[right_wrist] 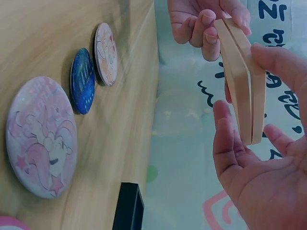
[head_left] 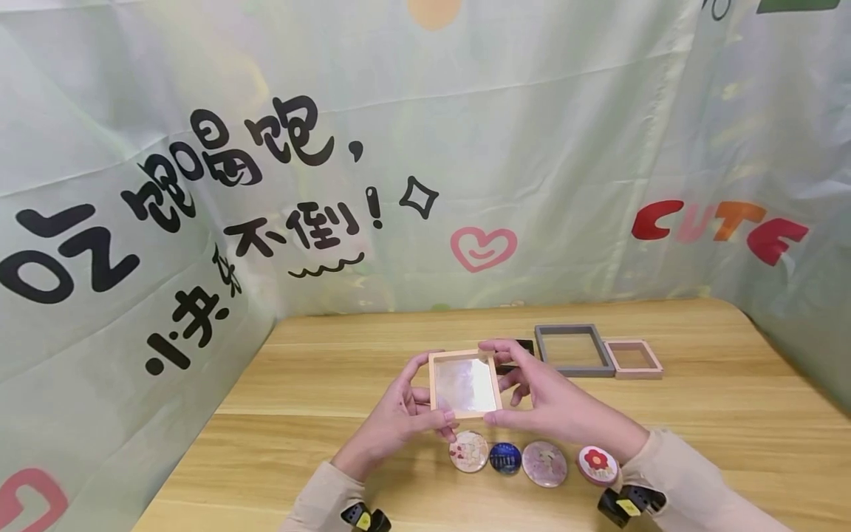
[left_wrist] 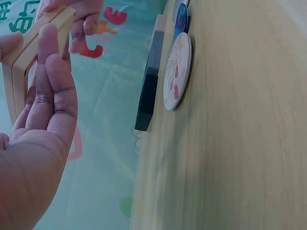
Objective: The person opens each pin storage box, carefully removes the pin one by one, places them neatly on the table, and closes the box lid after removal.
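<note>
Above the table, both hands hold a square, peach-coloured display frame (head_left: 432, 384) with a clear, shiny film across its middle. My left hand (head_left: 399, 414) grips its left side, thumb at the lower corner. On the opposite side, my right hand (head_left: 555, 395) holds the frame by its upper and lower right corners. Seen edge-on in the right wrist view, the frame (right_wrist: 244, 86) is two layers with a narrow gap between them, wider partway along. The left wrist view shows fingers (left_wrist: 60, 91) bent against the frame's outer face.
Near the hands lie several round badges: a cream one (head_left: 468, 451), a blue one (head_left: 505, 459), a pink one (head_left: 544, 464) and one with a red flower (head_left: 597, 465). Behind are a grey frame (head_left: 541, 351), a small pink frame (head_left: 654, 362) and a partly hidden black one (head_left: 527, 345).
</note>
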A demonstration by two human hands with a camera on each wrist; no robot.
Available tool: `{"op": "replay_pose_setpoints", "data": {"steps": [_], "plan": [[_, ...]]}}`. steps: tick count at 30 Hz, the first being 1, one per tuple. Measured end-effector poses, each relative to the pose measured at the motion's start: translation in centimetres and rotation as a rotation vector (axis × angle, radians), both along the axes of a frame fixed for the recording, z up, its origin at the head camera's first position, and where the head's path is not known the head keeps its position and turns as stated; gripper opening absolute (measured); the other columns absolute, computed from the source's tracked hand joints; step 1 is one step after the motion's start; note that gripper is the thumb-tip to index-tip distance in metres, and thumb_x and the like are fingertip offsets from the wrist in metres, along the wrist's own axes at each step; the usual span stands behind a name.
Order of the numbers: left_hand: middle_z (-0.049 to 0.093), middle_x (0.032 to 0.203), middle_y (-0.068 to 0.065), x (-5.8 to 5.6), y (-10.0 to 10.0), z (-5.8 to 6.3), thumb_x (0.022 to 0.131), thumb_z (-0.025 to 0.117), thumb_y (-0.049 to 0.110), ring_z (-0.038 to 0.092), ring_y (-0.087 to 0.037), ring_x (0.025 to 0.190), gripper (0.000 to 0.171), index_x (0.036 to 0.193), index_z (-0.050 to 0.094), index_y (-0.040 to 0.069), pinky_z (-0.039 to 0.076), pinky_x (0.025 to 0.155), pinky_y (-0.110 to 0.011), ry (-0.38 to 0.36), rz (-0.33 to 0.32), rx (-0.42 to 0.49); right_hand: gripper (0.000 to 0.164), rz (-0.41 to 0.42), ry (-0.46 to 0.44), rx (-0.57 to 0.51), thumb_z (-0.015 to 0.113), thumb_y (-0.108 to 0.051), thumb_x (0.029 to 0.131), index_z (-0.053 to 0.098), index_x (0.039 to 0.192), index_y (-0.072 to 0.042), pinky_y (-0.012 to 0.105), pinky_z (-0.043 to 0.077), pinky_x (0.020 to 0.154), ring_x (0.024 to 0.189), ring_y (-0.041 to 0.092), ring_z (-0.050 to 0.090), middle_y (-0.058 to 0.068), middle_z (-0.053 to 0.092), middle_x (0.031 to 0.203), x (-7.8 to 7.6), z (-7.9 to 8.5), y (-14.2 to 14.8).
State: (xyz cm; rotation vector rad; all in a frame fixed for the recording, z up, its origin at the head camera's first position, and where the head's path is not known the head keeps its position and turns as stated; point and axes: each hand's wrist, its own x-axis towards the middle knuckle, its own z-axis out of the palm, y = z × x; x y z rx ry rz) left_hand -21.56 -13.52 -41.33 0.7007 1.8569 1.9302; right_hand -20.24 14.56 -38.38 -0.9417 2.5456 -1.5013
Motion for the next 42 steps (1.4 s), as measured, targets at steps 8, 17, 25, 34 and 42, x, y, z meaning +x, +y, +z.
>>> {"op": "replay_pose_setpoints", "data": {"steps": [8,17,25,34,42], "plan": [[0.08,0.102,-0.016,-0.3,0.2,-0.2,0.091,0.081,0.002,0.079,-0.02,0.075,0.095,0.165,0.029,0.033,0.068,0.084,-0.051,-0.019,0.031,-0.053,0.09,-0.01,-0.015,-0.002,0.09,-0.026,0.089,0.037,0.161,-0.012,0.026,0.06,0.076,0.086,0.009,0.065,0.018,0.056,0.128,0.0,-0.5,0.1],[0.074,0.123,-0.012,-0.9,1.3,1.0,0.078,0.096,0.014,0.076,-0.018,0.094,0.113,0.167,0.027,0.029,0.067,0.08,-0.031,0.315,0.09,-0.374,0.091,0.012,-0.049,-0.016,0.09,-0.021,0.087,0.036,0.159,-0.006,0.025,0.062,0.079,0.085,0.009,0.067,0.016,0.059,0.118,-0.5,-1.0,0.3],[0.059,0.146,-0.007,-2.4,2.1,2.8,0.07,0.098,0.041,0.059,-0.02,0.126,0.104,0.155,0.047,0.01,0.057,0.111,-0.043,0.809,0.118,-0.8,0.088,0.001,-0.113,-0.026,0.088,-0.02,0.09,0.036,0.159,-0.005,0.024,0.061,0.08,0.088,0.011,0.067,0.017,0.058,0.12,-1.1,-1.4,0.9],[0.067,0.136,-0.01,-7.4,2.3,2.0,0.063,0.1,0.035,0.062,-0.026,0.124,0.106,0.151,0.05,0.005,0.056,0.11,-0.047,0.761,0.136,-0.906,0.075,-0.009,-0.151,0.023,0.08,-0.025,0.098,0.039,0.159,-0.008,0.027,0.062,0.085,0.099,0.013,0.071,0.022,0.06,0.13,-0.9,-1.8,2.7],[0.071,0.128,-0.015,-11.5,2.3,0.4,0.066,0.1,0.036,0.067,-0.028,0.113,0.099,0.148,0.053,0.005,0.059,0.103,-0.048,0.684,0.125,-0.929,0.049,0.02,-0.163,0.045,0.074,-0.024,0.103,0.055,0.145,-0.006,0.026,0.062,0.083,0.101,0.008,0.07,0.019,0.063,0.129,0.5,-2.5,6.3]]}}
